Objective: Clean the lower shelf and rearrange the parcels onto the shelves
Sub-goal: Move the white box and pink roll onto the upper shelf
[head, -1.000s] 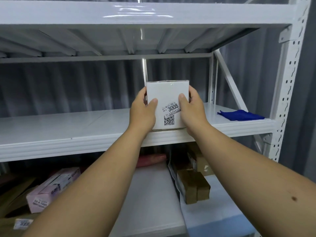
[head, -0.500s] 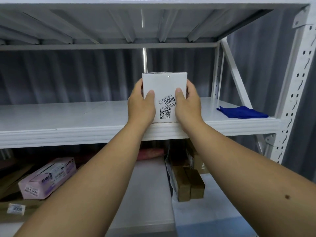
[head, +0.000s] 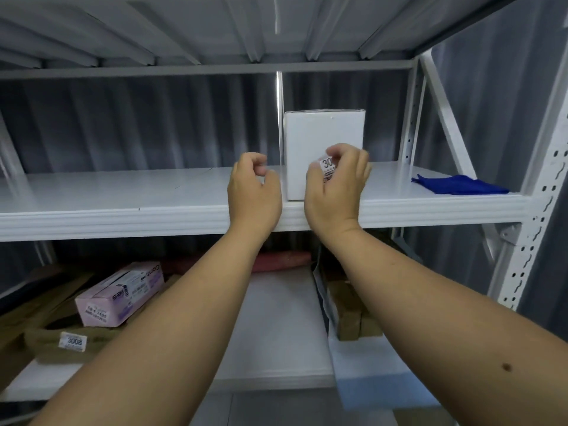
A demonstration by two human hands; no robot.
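Both hands have let go of the white parcel (head: 322,142), which they gripped by its sides half a second ago; it now stands upright on the middle shelf (head: 123,192), set back from the front lip.

Nearest: two bare forearms reach up from the lower frame. Left hand (head: 253,192) hovers over the shelf's front edge, just left of the parcel, fingers loosely curled, holding nothing. Right hand (head: 336,187) hovers in front of the parcel's lower right face, fingers likewise loosely curled and empty, partly covering the printed label (head: 326,163). Contact with the parcel: cannot tell for either hand.

Lower shelf (head: 276,318): pink box (head: 120,295) at left, lying on brown parcels (head: 46,339), one with a "3008" sticker. Brown cartons (head: 353,315) at right, standing beside a pale blue-grey sheet (head: 384,373). Reddish packet (head: 282,261) at the back.

Middle shelf, right end: blue cloth (head: 458,184), well apart from the parcel.

Behind: grey corrugated wall (head: 138,124).
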